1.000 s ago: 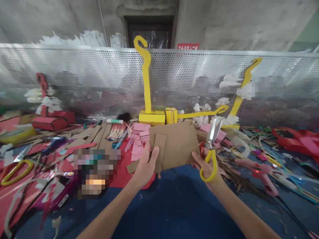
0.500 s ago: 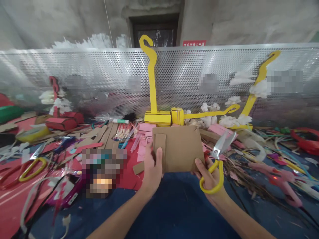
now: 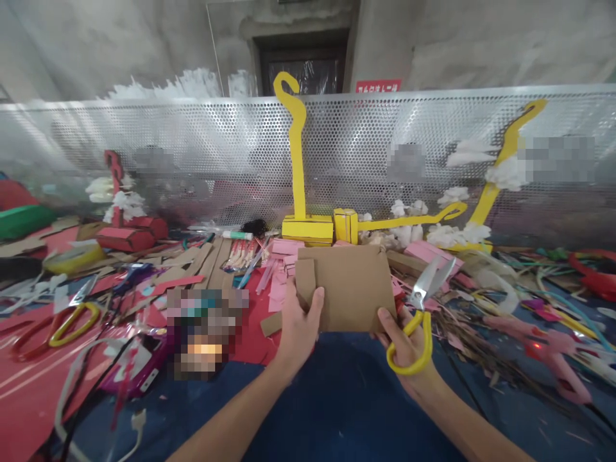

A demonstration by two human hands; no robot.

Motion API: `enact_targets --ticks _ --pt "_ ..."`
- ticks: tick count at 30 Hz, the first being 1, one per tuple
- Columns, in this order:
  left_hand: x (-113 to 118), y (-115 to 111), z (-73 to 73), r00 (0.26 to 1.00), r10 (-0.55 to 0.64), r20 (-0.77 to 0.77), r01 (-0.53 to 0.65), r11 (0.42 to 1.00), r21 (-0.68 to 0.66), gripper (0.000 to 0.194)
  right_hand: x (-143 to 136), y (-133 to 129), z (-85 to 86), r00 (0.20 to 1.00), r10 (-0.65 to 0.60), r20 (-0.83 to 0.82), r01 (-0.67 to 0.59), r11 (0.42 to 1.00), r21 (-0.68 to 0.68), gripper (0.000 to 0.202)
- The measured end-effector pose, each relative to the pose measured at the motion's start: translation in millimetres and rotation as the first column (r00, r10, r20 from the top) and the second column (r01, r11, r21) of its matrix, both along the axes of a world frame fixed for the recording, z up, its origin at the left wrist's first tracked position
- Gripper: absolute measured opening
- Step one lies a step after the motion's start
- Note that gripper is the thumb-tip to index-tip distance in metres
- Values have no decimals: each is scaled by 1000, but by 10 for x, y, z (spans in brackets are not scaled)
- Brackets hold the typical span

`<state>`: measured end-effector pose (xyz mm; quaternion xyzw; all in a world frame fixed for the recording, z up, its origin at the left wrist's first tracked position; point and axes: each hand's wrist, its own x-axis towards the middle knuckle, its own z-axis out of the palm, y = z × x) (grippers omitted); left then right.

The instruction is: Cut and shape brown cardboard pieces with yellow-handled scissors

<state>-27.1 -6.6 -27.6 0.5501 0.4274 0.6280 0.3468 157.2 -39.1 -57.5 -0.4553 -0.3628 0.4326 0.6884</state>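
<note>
A flat brown cardboard piece point(image 3: 353, 289) is held up between my hands at the middle. My left hand point(image 3: 299, 324) grips its left side, together with a narrow cardboard strip point(image 3: 305, 279) that lies against its upper left edge. My right hand point(image 3: 407, 343) pinches the lower right corner with thumb and fingers. Yellow-handled scissors point(image 3: 418, 321) hang on that same hand, their blades parted and pointing up to the right.
Yellow hooked cardboard models point(image 3: 308, 228) stand behind, against a perforated metal screen point(image 3: 346, 154). A pink glue gun point(image 3: 548, 353) lies right. Red-and-yellow scissors point(image 3: 74, 324), a purple device point(image 3: 139, 369) and paper scraps are left. Twigs point(image 3: 481, 340) lie right of my right hand.
The narrow strip has shifted slightly left and tilted against the cardboard, and my left thumb has moved right onto the larger piece. The view has shifted slightly.
</note>
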Motion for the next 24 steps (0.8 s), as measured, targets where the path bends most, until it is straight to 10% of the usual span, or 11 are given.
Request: enact_targets --ticks 13,24 --pt "-3 -27 -64 978 -143 153 168 972 -163 78 56 32 -13 1000 -18 4 18 1000 7 46" --pt "-13 15 -16 976 -122 183 155 972 -178 59 63 32 36 994 15 111 -25 995 93 39"
